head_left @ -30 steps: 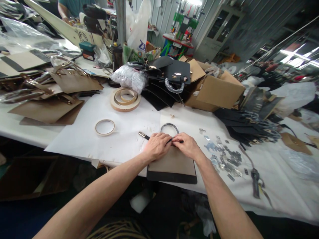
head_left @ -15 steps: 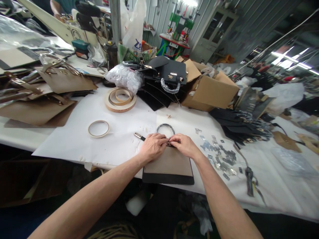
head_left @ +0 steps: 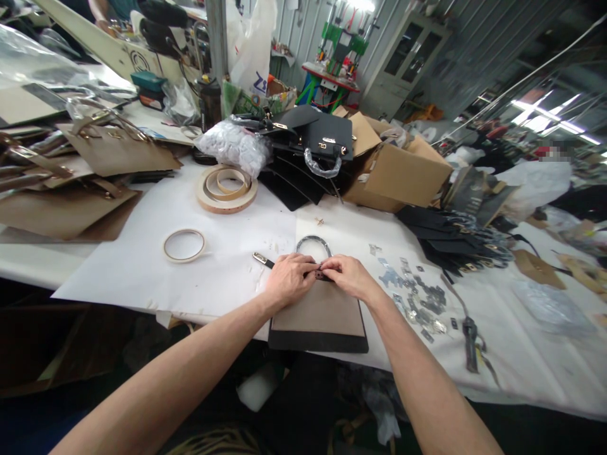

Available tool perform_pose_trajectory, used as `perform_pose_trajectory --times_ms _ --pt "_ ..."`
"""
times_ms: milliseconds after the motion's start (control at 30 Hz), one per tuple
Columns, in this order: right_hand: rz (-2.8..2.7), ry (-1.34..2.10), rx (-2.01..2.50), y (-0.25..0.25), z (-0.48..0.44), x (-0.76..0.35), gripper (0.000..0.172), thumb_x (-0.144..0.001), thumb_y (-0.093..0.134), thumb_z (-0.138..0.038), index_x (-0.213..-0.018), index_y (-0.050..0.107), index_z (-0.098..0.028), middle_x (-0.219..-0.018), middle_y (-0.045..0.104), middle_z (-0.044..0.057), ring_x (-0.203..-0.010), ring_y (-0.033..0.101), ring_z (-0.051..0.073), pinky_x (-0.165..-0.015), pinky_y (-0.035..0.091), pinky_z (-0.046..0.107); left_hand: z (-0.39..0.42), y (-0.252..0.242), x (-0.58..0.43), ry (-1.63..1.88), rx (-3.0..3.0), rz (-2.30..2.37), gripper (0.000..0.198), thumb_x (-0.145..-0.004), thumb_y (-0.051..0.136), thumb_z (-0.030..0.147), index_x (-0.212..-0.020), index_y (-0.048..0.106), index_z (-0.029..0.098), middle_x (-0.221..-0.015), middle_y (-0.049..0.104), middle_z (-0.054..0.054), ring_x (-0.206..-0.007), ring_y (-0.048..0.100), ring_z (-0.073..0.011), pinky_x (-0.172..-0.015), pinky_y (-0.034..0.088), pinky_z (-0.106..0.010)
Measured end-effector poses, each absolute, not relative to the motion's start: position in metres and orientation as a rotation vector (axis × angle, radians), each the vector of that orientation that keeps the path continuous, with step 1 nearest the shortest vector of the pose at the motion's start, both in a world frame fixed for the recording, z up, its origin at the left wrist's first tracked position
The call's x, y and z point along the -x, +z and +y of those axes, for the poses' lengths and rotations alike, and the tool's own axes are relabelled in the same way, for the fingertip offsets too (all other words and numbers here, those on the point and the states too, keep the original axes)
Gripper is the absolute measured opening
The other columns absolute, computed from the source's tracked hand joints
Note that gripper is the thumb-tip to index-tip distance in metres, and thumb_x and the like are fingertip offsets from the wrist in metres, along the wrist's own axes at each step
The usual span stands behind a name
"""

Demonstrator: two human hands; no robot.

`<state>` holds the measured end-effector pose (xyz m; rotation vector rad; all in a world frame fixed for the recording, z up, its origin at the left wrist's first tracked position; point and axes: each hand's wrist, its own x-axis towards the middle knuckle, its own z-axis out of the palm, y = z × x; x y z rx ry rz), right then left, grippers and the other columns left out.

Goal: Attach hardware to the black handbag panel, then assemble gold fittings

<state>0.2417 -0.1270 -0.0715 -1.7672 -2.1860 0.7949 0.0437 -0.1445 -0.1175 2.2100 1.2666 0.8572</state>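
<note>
A tan bag panel (head_left: 315,309) with a dark lower edge lies flat at the table's front edge. Beyond its top stands a dark, plastic-wrapped handle (head_left: 313,239). My left hand (head_left: 291,279) lies over the panel's upper left, its fingers closed at the top edge. From the right, my right hand (head_left: 349,276) meets it in a pinch; what sits between those fingertips is too small to make out. A small dark fitting with holes (head_left: 321,275) shows just below the fingertips. Left of my left hand, a black strap with a metal end (head_left: 262,258) pokes out.
Loose metal plates (head_left: 427,297) lie scattered to the right, near a dark-handled tool (head_left: 470,344). Tape rolls (head_left: 184,245) rest on the left. Tan bags (head_left: 71,208), a black bag (head_left: 327,136), a cardboard box (head_left: 403,174) and black pieces (head_left: 441,237) border the work area.
The whole view has shifted slightly. Both hands stay at the panel's top edge with only small finger movement, and a little more of the dark fitting shows.
</note>
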Motion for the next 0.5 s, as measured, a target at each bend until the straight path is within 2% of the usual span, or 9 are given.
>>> perform_pose_trajectory --times_ms 233,500 --pt "-2.060 0.994 1.754 -0.077 -0.123 -0.249 0.017 -0.083 0.067 -0.023 -0.094 0.081 -0.024 -0.096 0.081 0.002 -0.091 0.074 0.021 -0.085 0.055 0.029 -0.140 -0.118 -0.042 0.873 -2.104 1.263 0.027 -0.093 0.061 0.025 -0.112 0.079 0.032 -0.122 0.076 0.004 -0.115 0.066 -0.0216 -0.106 0.047 -0.036" --pt "-2.084 0.908 1.758 -0.077 -0.127 -0.246 0.016 -0.081 0.066 -0.026 -0.090 0.081 -0.024 -0.097 0.080 0.003 -0.090 0.074 0.020 -0.083 0.056 0.028 -0.134 -0.115 -0.039 0.870 -2.000 1.229 0.024 -0.088 0.066 0.023 -0.103 0.083 0.031 -0.118 0.078 0.004 -0.112 0.069 -0.0212 -0.103 0.051 -0.032"
